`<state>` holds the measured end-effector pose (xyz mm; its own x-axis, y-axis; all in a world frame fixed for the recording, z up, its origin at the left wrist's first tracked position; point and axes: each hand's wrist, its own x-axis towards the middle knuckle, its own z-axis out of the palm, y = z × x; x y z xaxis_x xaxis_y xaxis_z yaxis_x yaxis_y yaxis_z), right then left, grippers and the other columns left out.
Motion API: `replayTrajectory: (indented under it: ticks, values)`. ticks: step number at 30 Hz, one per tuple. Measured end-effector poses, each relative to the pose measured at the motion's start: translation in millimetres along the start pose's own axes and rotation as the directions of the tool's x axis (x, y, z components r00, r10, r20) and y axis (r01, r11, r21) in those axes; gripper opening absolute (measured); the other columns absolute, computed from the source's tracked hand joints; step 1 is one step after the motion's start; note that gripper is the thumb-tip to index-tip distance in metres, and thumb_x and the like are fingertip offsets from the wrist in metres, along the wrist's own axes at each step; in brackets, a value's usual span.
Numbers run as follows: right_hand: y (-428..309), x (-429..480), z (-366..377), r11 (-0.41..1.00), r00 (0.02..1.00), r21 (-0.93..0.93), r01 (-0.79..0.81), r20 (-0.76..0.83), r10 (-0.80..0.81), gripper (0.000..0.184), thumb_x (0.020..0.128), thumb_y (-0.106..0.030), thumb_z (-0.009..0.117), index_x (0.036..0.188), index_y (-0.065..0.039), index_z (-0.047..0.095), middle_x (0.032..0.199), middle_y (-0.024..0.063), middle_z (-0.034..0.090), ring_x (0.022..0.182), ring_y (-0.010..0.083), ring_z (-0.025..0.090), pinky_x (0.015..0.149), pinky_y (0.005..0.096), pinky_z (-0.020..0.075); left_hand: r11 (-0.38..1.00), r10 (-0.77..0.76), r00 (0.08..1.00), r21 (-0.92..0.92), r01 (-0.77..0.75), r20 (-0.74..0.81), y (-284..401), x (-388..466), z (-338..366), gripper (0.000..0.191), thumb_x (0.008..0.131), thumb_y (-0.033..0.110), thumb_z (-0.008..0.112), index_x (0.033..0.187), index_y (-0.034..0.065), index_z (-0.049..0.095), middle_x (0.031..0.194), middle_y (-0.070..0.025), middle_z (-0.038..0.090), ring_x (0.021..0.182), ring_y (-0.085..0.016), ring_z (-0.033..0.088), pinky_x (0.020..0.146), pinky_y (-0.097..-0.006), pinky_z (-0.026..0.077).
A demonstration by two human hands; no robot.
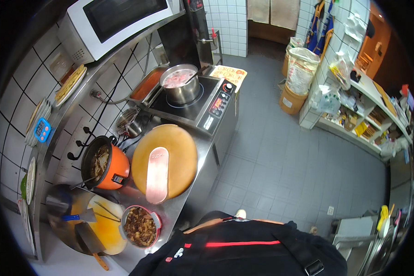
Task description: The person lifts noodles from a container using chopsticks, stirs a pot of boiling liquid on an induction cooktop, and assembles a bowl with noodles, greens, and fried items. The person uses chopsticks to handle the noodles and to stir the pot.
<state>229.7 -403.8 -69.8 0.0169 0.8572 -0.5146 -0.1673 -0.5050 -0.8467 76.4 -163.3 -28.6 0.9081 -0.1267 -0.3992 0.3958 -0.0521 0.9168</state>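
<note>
Neither of my hands is in view; my black top with a red stripe fills the bottom. Before me on the steel counter, a pink flat case (157,175) lies on a round tan board or lid (183,155). Beside it stands an orange electric cooker (119,169) with food and a utensil inside. A bowl of browned chopped food (140,226) sits nearer. At lower left, a cleaver (89,238), tongs (107,214) and a blue-handled scraper (84,216) lie on a large round surface. On the induction cooker (179,110), a steel pot (181,86) holds liquid with pinkish pieces and a utensil.
A steel shelf (100,65) above the counter bears a microwave (124,24), plates and a blue timer (42,129). A red-orange tray (146,86) sits behind the cooker. Brown buckets (291,101) and a white shelf unit (365,120) stand across the grey tiled floor (272,155).
</note>
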Motion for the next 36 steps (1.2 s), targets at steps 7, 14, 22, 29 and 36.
replayTrajectory:
  ticks: [7, 14, 22, 29, 36]
  values:
    - [-70, 45, -135, 0.974, 0.990, -0.188, 0.128, -0.030, -0.136, 0.031, 0.088, -0.024, 0.052, 0.109, -0.001, 0.056, 0.102, 0.0065, 0.061, 0.093, 0.0138, 0.055, 0.085, 0.0269, 0.0417, 0.887, 0.020, 0.997, -0.461, 0.016, 0.071, 45, 85, -27, 0.025, 0.088, 0.008, 0.045, 0.112, 0.0015, 0.052, 0.102, -0.0099, 0.056, 0.092, -0.013, 0.052, 0.079, -0.0261, 0.041]
    - [-278, 176, -263, 0.801, 0.747, -0.196, 0.566, -0.289, -0.599, 0.048, 0.080, -0.003, 0.060, 0.124, 0.001, 0.040, 0.105, 0.0062, 0.052, 0.086, 0.0090, 0.053, 0.076, 0.0221, 0.0460, 0.743, 0.107, 0.990, -0.655, -0.138, -0.088, 110, 125, -113, 0.026, 0.089, 0.007, 0.044, 0.113, 0.0020, 0.052, 0.110, -0.0100, 0.053, 0.101, -0.013, 0.050, 0.086, -0.0265, 0.040]
    - [-443, 294, -304, 0.293, 0.503, -0.722, 0.627, 0.087, -0.860, 0.025, 0.074, -0.013, 0.067, 0.097, -0.007, 0.061, 0.086, 0.0078, 0.051, 0.080, 0.0195, 0.055, 0.065, 0.0307, 0.0454, 0.392, 0.918, 0.061, 0.920, -0.006, -0.391, 300, 77, -192, 0.023, 0.060, -0.003, 0.059, 0.081, 0.0056, 0.063, 0.086, -0.0088, 0.062, 0.067, -0.022, 0.057, 0.057, -0.0300, 0.043]
    - [-517, 357, -331, 0.532, 0.673, -0.522, 0.666, 0.115, -0.730, 0.018, 0.082, -0.014, 0.062, 0.087, 0.003, 0.061, 0.071, 0.0046, 0.058, 0.055, 0.0094, 0.055, 0.052, 0.0220, 0.0449, -0.421, 0.781, -0.197, 0.733, 0.535, 0.592, 398, 126, -184, 0.025, 0.083, 0.026, 0.049, 0.069, 0.0055, 0.046, 0.064, -0.0039, 0.047, 0.048, -0.012, 0.047, 0.040, -0.0207, 0.030]
    - [-545, 354, -348, 0.551, 0.617, -0.288, 0.783, 0.252, -0.745, 0.016, 0.083, -0.016, 0.061, 0.085, 0.000, 0.062, 0.065, 0.0029, 0.059, 0.051, 0.0065, 0.053, 0.049, 0.0192, 0.0437, -0.437, 0.789, -0.047, 0.613, 0.659, 0.613, 434, 162, -170, 0.018, 0.089, 0.019, 0.035, 0.087, 0.0031, 0.043, 0.067, -0.0063, 0.041, 0.047, -0.012, 0.039, 0.041, -0.0212, 0.028]
